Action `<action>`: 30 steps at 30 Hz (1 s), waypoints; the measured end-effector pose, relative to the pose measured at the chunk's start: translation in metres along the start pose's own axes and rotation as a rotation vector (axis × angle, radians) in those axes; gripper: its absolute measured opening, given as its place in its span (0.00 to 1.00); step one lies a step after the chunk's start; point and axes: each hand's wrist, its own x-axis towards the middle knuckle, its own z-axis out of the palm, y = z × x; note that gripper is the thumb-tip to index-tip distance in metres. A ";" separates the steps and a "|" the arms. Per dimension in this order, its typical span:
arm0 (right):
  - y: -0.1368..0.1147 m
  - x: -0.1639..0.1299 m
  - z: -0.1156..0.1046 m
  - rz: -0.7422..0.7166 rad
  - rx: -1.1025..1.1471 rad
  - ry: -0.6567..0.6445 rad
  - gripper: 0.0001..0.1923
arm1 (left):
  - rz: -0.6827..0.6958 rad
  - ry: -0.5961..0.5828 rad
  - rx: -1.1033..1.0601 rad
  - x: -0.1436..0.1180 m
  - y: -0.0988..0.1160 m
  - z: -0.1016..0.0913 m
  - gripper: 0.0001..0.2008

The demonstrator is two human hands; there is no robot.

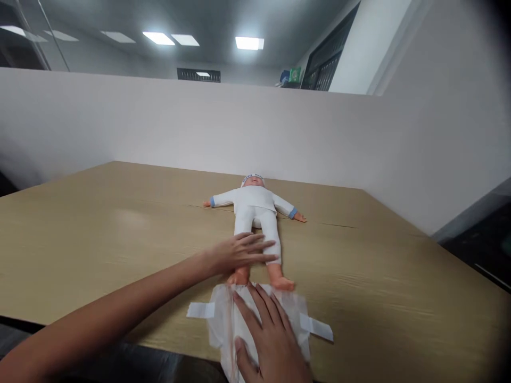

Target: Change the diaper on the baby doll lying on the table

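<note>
A baby doll (257, 199) in a white top and white trousers lies on its back on the table, arms spread and feet toward me. My left hand (241, 252) reaches in from the left across the doll's lower legs, fingers stretched out and slightly apart. In front of the doll's feet lies an unfolded white diaper (219, 324), its two side tabs spread out left and right. My right hand (267, 335) rests flat on the diaper with its fingers spread. Part of the diaper is hidden under that hand.
The wood-coloured table (120, 234) has a thin seam across it behind the doll's legs. A low white partition (199, 127) stands along the far edge, and a white wall (439, 138) rises at the right. A dark object (483, 250) sits beyond the right edge.
</note>
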 end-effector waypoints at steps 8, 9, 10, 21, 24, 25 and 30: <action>0.045 -0.009 0.048 -0.191 -0.235 0.074 0.51 | 0.192 0.037 -0.055 0.040 -0.013 0.001 0.28; 0.047 -0.008 0.049 -0.203 -0.256 0.083 0.49 | 0.204 0.056 -0.060 0.043 -0.015 0.002 0.24; 0.049 -0.007 0.048 -0.215 -0.275 0.095 0.48 | 0.220 0.075 -0.067 0.047 -0.016 0.003 0.21; 0.058 0.043 0.014 -0.270 -0.223 0.020 0.45 | -0.028 0.295 -0.864 0.077 -0.065 -0.074 0.17; 0.062 0.075 0.007 -0.111 -0.071 -0.125 0.37 | -0.153 0.316 -0.973 0.077 -0.078 -0.090 0.19; 0.066 0.090 0.007 -0.070 -0.038 -0.151 0.35 | -0.192 0.327 -0.976 0.076 -0.081 -0.092 0.19; 0.110 0.177 0.022 -0.033 -0.019 -0.139 0.33 | -0.236 0.434 -0.981 0.071 -0.086 -0.094 0.16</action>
